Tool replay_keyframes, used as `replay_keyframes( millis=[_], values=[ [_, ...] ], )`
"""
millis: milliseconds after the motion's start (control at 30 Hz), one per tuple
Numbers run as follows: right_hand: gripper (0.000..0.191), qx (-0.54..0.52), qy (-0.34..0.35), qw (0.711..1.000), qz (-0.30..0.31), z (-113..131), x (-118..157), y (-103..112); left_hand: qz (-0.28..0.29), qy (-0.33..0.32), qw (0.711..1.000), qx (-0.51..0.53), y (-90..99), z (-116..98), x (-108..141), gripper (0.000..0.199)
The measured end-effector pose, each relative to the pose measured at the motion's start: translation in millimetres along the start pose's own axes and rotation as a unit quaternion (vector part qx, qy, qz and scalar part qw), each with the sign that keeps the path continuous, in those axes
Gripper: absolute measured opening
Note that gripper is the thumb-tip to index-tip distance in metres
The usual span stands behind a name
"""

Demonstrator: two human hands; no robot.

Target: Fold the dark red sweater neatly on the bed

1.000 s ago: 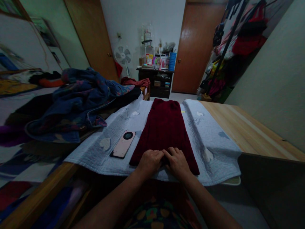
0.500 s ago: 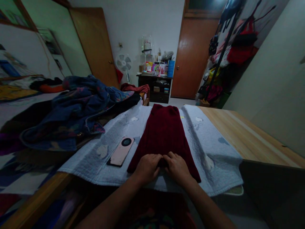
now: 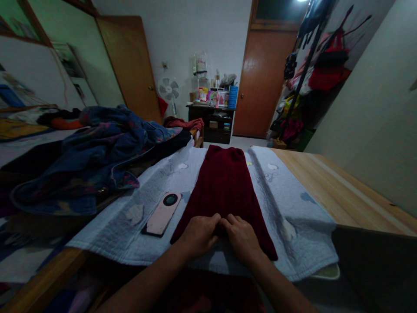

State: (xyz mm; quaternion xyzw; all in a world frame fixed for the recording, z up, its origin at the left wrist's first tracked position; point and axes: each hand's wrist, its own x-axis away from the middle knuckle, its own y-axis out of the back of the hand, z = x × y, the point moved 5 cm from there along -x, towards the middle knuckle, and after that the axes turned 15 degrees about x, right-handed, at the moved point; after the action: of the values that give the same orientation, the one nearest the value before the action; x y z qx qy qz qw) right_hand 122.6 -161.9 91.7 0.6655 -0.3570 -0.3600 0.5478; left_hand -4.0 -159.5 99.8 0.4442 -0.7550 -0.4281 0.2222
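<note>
A dark red knit garment (image 3: pixel 224 182), folded into a long strip, lies on a light blue quilted cloth (image 3: pixel 286 187). My left hand (image 3: pixel 201 232) and my right hand (image 3: pixel 240 234) meet at the garment's near edge, fingers curled and closed on the fabric. Their fingertips almost touch in the middle. The thumbs are partly tucked under the edge, so the exact grip is hidden. To the left of the garment, a pink phone (image 3: pixel 162 217) with a round black camera ring lies face down on the quilted cloth.
A heap of clothes with a blue denim jacket (image 3: pixel 97 152) rises at the left. A wooden board (image 3: pixel 319 187) extends to the right. Farther back stand a dark shelf (image 3: pixel 211 126), a white fan (image 3: pixel 168 89) and a brown door (image 3: pixel 265 78). Bags (image 3: pixel 330 65) hang at right.
The view has shifted slightly, so the hands and cloth sit a little lower in the picture. Both hands remain at the garment's near edge, with their fingers shifted slightly.
</note>
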Motion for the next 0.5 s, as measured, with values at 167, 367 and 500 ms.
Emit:
replay_keyframes(
  millis=[167, 367, 500],
  values=[
    [0.030, -0.007, 0.021, 1.000, 0.014, -5.0, -4.3, 3.2, 0.077, -0.037, 0.993, 0.076, 26.8, -0.6, -7.6, 0.030],
    [0.026, 0.005, 0.024, 0.999, 0.037, -8.2, -9.6, 9.0, 0.066, -0.101, 0.981, 0.155, 63.7, 16.6, -67.7, 0.028],
    [0.023, 0.002, 0.031, 0.998, 0.048, -9.6, -12.7, 14.4, 0.077, -0.114, 0.990, 0.032, 45.3, 36.0, -125.0, 0.041]
  ],
)
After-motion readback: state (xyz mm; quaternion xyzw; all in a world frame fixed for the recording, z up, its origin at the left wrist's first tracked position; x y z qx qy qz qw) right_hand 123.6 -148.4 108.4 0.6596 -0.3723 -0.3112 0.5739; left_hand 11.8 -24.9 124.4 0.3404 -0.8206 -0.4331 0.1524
